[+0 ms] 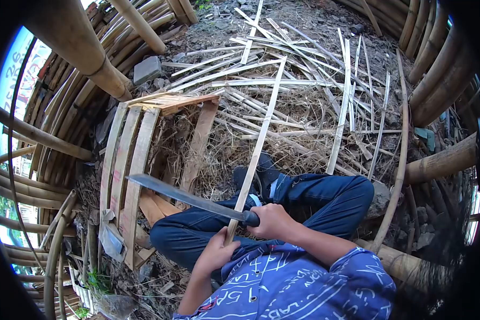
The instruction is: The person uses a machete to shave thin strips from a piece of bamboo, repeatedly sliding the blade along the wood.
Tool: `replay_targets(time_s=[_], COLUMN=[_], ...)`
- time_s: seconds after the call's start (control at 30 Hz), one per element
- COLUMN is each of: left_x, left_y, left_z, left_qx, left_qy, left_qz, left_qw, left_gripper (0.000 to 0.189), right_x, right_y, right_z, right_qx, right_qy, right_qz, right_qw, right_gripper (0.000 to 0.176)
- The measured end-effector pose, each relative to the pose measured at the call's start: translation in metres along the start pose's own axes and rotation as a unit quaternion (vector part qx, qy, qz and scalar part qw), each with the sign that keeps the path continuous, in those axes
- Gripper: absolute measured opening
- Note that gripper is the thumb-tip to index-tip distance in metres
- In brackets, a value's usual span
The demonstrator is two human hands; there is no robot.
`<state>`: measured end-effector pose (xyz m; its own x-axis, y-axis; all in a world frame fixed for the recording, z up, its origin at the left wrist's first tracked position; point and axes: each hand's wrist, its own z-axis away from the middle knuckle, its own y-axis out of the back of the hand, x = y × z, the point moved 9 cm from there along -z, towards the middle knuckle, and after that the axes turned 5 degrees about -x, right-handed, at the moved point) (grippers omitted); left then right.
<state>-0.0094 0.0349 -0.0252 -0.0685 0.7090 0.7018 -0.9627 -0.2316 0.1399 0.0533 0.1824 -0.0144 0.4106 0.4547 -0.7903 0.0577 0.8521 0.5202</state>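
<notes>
A long pale bamboo strip (262,130) slants up and away from my lap. Its near end is in my left hand (217,252), whose fingers are closed round it. My right hand (274,221) grips the dark handle of a large knife (184,196). The blade points to the left and lies across the strip, just above my left hand. Both hands are close together over my crossed legs.
A slatted wooden crate (144,128) stands at my left. Many split bamboo strips (298,82) lie scattered on the ground ahead. A grey block (147,70) sits beyond the crate. Thick bamboo poles (444,159) rise on both sides.
</notes>
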Motion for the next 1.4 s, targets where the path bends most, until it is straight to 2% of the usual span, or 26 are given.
replay_targets(time_s=[0.07,0.13,0.23,0.27,0.33,0.37,0.43,0.5,0.63,0.73,0.83,0.97,1.03,1.1,1.13,1.2,1.23,1.3,1.33,1.4], left_x=[-0.001,0.016,0.010,0.007,-0.009,-0.009,-0.005,-0.004,-0.008,-0.020,-0.013,-0.027,-0.028,-0.037,-0.041,-0.044,-0.042,-0.047,-0.041,-0.045], left_y=[-0.004,-0.005,-0.011,-0.013,-0.016,-0.016,-0.018,-0.019,-0.021,-0.013,-0.009,-0.008,-0.015,-0.017,-0.010,-0.001,0.003,0.004,0.008,0.015], left_z=[-0.004,-0.003,-0.003,-0.001,-0.003,-0.001,0.010,0.018,0.019,0.019,0.023,0.024,0.038,0.049,0.054,0.062,0.067,0.072,0.071,0.064], left_qx=[0.002,0.039,0.034,0.031,0.018,0.016,0.020,0.011,0.010,-0.007,-0.007,-0.015,-0.033,-0.034,-0.019,-0.005,-0.001,-0.034,-0.022,-0.010], left_qy=[-0.026,-0.176,-0.130,-0.124,-0.059,-0.057,-0.074,-0.071,-0.077,-0.035,-0.006,-0.005,0.001,0.013,-0.017,-0.032,-0.033,0.025,0.014,0.004], left_qz=[-0.023,-0.138,-0.089,-0.087,-0.071,-0.070,-0.084,-0.083,-0.057,-0.067,-0.068,-0.074,-0.057,-0.013,-0.029,-0.038,-0.035,-0.025,-0.034,-0.067], left_qw=[0.999,0.974,0.987,0.988,0.996,0.996,0.993,0.994,0.995,0.997,0.998,0.997,0.998,0.999,0.999,0.999,0.999,0.999,0.999,0.998], left_gripper=[0.044,0.043,0.043,0.043,0.040,0.040,0.028,0.027,0.025,0.034,0.034,0.033,0.031,0.032,0.033,0.034,0.034,0.035,0.032,0.031], right_x=[0.001,0.004,0.011,0.017,0.031,0.041,0.073,0.112,0.146,0.142,0.141,0.149,0.168,0.201,0.210,0.227,0.250,0.256,0.257,0.246], right_y=[-0.003,-0.002,-0.004,-0.005,0.003,0.012,0.033,0.058,0.087,0.093,0.095,0.102,0.127,0.141,0.152,0.172,0.180,0.190,0.186,0.180], right_z=[0.000,0.003,0.006,0.006,0.003,-0.001,-0.010,-0.022,-0.044,-0.054,-0.062,-0.069,-0.074,-0.091,-0.097,-0.099,-0.105,-0.107,-0.110,-0.101], right_qx=[-0.007,0.008,0.003,0.019,0.065,0.076,0.100,0.135,0.120,0.130,0.149,0.179,0.219,0.177,0.178,0.178,0.200,0.195,0.193,0.272], right_qy=[0.005,0.003,-0.001,0.002,0.003,-0.013,-0.088,-0.139,-0.159,-0.137,-0.117,-0.106,-0.208,-0.245,-0.244,-0.312,-0.322,-0.341,-0.338,-0.297], right_qz=[0.052,0.110,0.144,0.154,0.168,0.170,0.176,0.190,0.201,0.207,0.194,0.193,0.205,0.198,0.200,0.202,0.172,0.164,0.164,0.139], right_qw=[0.999,0.994,0.990,0.988,0.984,0.982,0.975,0.962,0.959,0.960,0.963,0.959,0.931,0.932,0.932,0.911,0.909,0.905,0.907,0.905], right_gripper=[0.028,0.025,0.025,0.025,0.024,0.024,0.024,0.023,0.023,0.022,0.022,0.025,0.029,0.032,0.032,0.034,0.035,0.036,0.036,0.034])
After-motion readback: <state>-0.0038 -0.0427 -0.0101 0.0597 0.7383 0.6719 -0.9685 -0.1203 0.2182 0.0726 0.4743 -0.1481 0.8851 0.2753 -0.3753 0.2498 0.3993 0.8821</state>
